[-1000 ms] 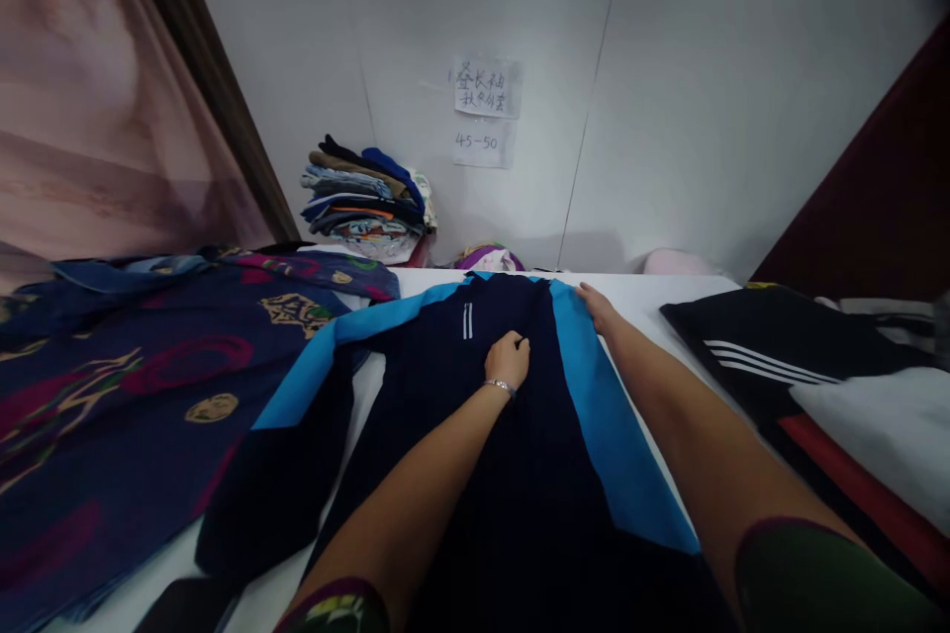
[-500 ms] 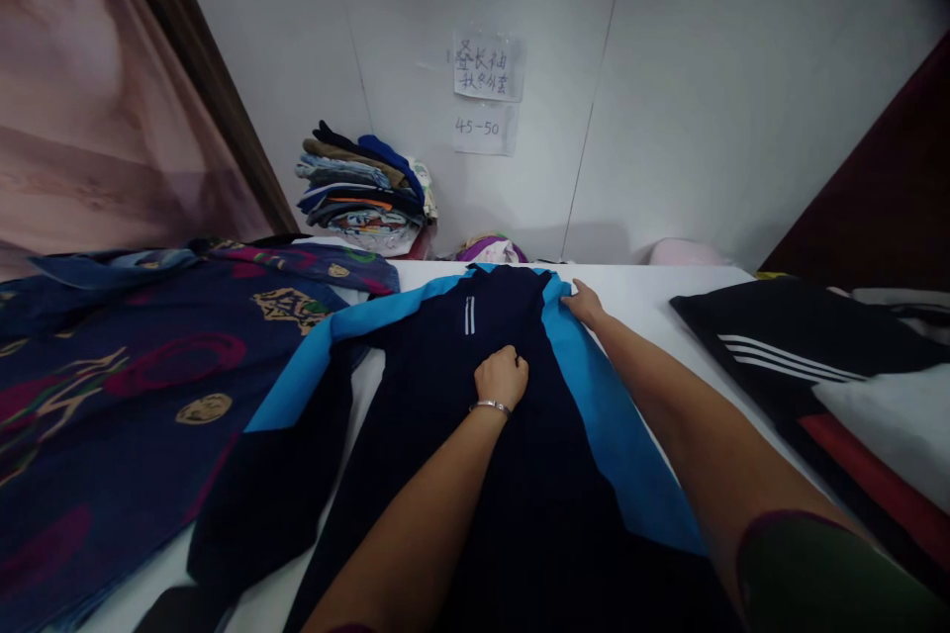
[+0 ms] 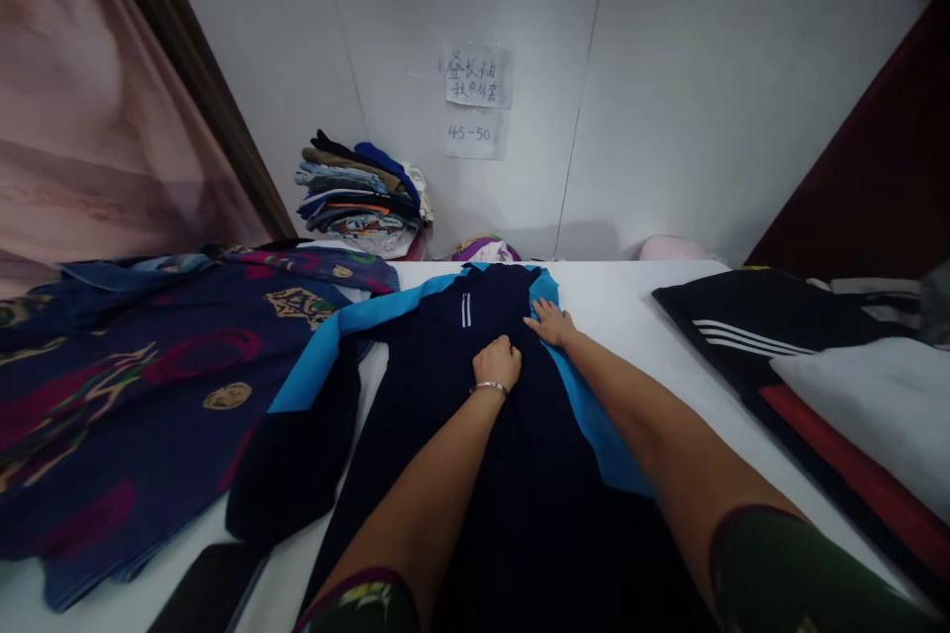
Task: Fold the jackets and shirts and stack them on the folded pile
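Note:
A navy jacket [image 3: 437,386] with bright blue shoulder panels and two short white chest stripes lies spread in front of me, its collar at the far end. My left hand [image 3: 498,363], with a bracelet at the wrist, is closed on the cloth at the middle of the chest. My right hand [image 3: 551,322] rests on the right-side shoulder, fingers spread over the seam between navy and blue. On that side the sleeve runs down beneath my forearm. The other sleeve [image 3: 312,356] stretches out to the left, bent downward.
A patterned denim garment [image 3: 185,376] lies at the left, close to the jacket's sleeve. Folded clothes [image 3: 363,193] are stacked by the wall. Black clothing with white stripes [image 3: 757,316] and a white garment [image 3: 876,396] lie on the white table [image 3: 616,316] at right. A dark flat object [image 3: 212,588] is at lower left.
My right hand has moved inward from the shoulder's outer edge and flattened onto the jacket. The blue shoulder and sleeve there are drawn in. My left hand keeps its place on the chest.

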Motion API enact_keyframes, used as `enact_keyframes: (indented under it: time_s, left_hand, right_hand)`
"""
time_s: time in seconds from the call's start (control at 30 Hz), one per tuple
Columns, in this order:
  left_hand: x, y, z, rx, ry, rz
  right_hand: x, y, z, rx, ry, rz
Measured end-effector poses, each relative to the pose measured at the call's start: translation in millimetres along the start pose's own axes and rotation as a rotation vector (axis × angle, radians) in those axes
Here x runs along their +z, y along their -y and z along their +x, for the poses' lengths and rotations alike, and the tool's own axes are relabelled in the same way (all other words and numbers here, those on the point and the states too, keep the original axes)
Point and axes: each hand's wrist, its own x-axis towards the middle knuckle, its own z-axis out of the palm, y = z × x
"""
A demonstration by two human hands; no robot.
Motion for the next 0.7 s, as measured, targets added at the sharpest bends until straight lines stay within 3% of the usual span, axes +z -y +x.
enact_keyframes:
  time_s: [0.17,0.4,0.53,0.7]
  left_hand:
    - [-2,2,-1,-0.021,0.006,-0.04]
    - [0,5,0,-0.041,0.023,-0.136]
    - [-5,5,3,-0.084,0.04,-0.21]
    - [-9,6,11,-0.172,0.07,-0.327]
  right_hand:
    - [-10,5,-53,-0.024,0.095,0.024]
    - [3,-2,-224,-0.216,0.135,0.06]
    - [3,-7,-320,-0.251,0.168,0.158]
    - [5,-8,-392,-0.298,0.184,0.292]
